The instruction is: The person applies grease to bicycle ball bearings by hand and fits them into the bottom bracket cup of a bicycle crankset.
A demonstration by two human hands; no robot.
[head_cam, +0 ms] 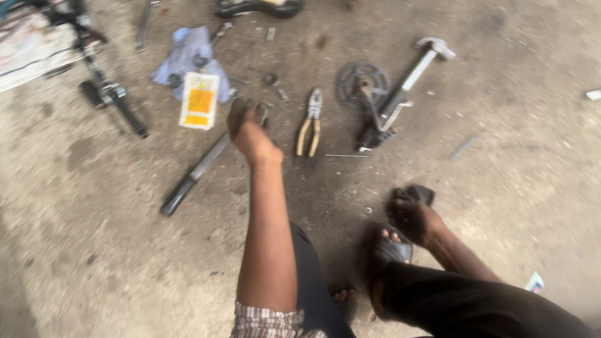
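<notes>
Nearest the camera, a checked sleeve cuff [263, 322] and dark trousers [463, 307] fill the bottom edge, with a sandalled foot [391, 247] just beyond on the concrete floor [94, 219]. Right of centre and near, the right hand [413, 216] is curled over a small dark object [422, 193] — its grip looks closed round it, though blur hides what the object is. Farther out, the left arm stretches to the left hand [250, 131], whose fingers bend down over the upper end of a long dark metal bar [194, 172] lying aslant on the floor; whether that grip has closed on the bar or only rests on it cannot be told through the blur. Just right of this hand lie pliers [310, 122] with yellowish handles. Beyond those, a chainring with its crank [363, 87] sits beside a silver-grey metal shaft [407, 81]. Left of the hand lies a yellow-and-white packet [200, 100], partly on a pale blue rag [188, 56] — farther left, a dark handlebar piece [113, 100].
</notes>
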